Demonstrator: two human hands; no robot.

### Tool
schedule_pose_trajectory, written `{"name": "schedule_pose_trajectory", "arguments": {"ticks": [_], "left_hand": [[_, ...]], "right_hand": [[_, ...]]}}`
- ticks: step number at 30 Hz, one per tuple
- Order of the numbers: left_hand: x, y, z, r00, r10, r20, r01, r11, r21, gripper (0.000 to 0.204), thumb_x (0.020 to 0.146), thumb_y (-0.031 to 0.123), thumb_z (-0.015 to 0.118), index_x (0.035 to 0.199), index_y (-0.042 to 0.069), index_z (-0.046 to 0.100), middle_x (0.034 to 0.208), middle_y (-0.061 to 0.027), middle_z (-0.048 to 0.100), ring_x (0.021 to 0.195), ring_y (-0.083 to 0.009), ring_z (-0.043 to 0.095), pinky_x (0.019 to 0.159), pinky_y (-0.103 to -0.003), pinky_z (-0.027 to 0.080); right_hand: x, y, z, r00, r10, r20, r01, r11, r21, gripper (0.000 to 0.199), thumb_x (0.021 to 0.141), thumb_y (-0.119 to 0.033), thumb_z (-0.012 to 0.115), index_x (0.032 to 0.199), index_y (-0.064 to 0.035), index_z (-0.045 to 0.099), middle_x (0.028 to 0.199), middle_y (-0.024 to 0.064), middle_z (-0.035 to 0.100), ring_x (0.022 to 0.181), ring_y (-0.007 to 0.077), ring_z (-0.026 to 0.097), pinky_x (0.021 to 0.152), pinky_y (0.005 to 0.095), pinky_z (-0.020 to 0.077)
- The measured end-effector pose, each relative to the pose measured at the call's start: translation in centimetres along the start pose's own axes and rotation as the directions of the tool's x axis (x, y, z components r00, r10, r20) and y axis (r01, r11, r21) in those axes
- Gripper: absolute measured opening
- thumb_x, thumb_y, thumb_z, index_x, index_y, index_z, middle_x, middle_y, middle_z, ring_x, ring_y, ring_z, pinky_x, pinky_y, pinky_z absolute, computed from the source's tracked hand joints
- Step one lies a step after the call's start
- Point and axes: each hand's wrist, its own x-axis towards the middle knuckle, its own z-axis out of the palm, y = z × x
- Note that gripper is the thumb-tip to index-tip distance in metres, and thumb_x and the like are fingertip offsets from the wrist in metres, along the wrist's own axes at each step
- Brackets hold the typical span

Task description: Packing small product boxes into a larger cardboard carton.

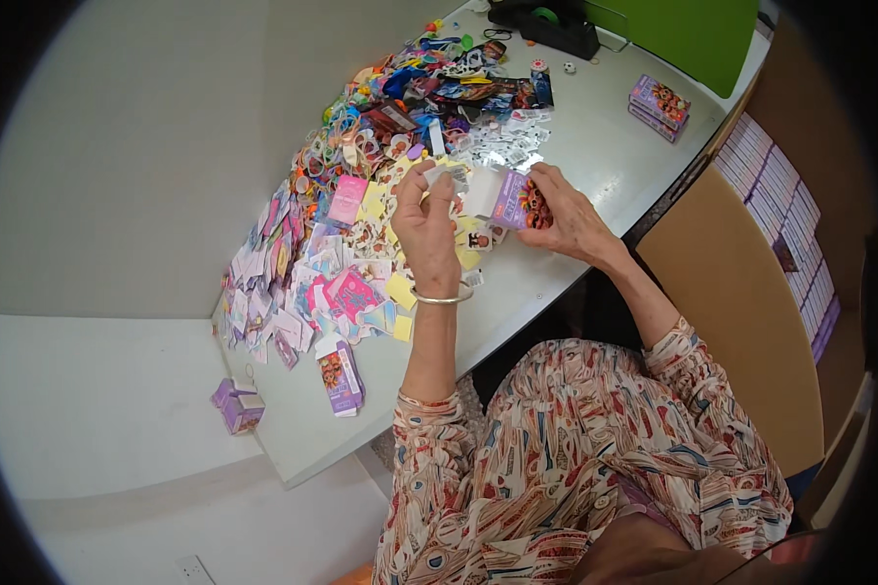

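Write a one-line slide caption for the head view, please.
Left hand and right hand hold a small purple cardboard box over a white table.

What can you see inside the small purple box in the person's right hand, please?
The purple box sits in the right hand with its white flap open toward the left hand. The flap and fingers hide the inside, so any contents cannot be seen.

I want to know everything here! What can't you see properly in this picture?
- Head view: inside of the small purple box, hidden by the right hand and its own flap.
- What the left hand fingers pinch: too small, partly covered.
- Single items in the colourful pile: overlapping, too small.
- Cardboard carton contents: cut off by the dark rim.
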Motion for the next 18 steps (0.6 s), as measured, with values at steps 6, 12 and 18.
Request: {"name": "schedule_pose_trajectory", "arguments": {"ticks": [6,12,18], "left_hand": [[-1.1,-4.7,-1.5,0.897,0.380,0.225,-0.433,0.658,0.616,0.016,0.085,0.013,0.067,0.094,0.000,0.067,0.112,-0.0132,0.061,0.108,-0.0285,0.053,0.094,-0.038,0.041],[-1.7,-3.1,-4.2,0.957,0.028,0.287,-0.153,0.893,0.423,0.021,0.085,0.015,0.069,0.099,0.000,0.068,0.102,-0.0095,0.064,0.091,-0.0194,0.059,0.081,-0.030,0.046],[-2.3,-1.1,-15.2,0.995,0.101,-0.014,-0.071,0.791,0.607,0.028,0.084,0.016,0.070,0.110,0.003,0.065,0.092,-0.0045,0.065,0.072,-0.0110,0.059,0.065,-0.024,0.045]], "right_hand": [[0.0,-2.4,0.0,0.997,0.048,0.055,-0.045,0.998,-0.049,0.070,0.067,-0.023,0.074,0.125,0.0023,0.043,0.113,0.0210,0.052,0.103,0.0385,0.054,0.089,0.0429,0.0452],[-1.1,-3.1,0.5,0.995,0.049,0.083,-0.046,0.999,-0.028,0.073,0.068,-0.023,0.075,0.127,0.0044,0.042,0.106,0.0208,0.057,0.097,0.0359,0.058,0.084,0.0400,0.0469],[-1.3,-3.5,1.1,0.978,0.146,0.148,-0.169,0.973,0.159,0.079,0.068,-0.031,0.076,0.128,0.0077,0.042,0.103,0.0239,0.060,0.091,0.0327,0.061,0.083,0.0377,0.0480]]}}
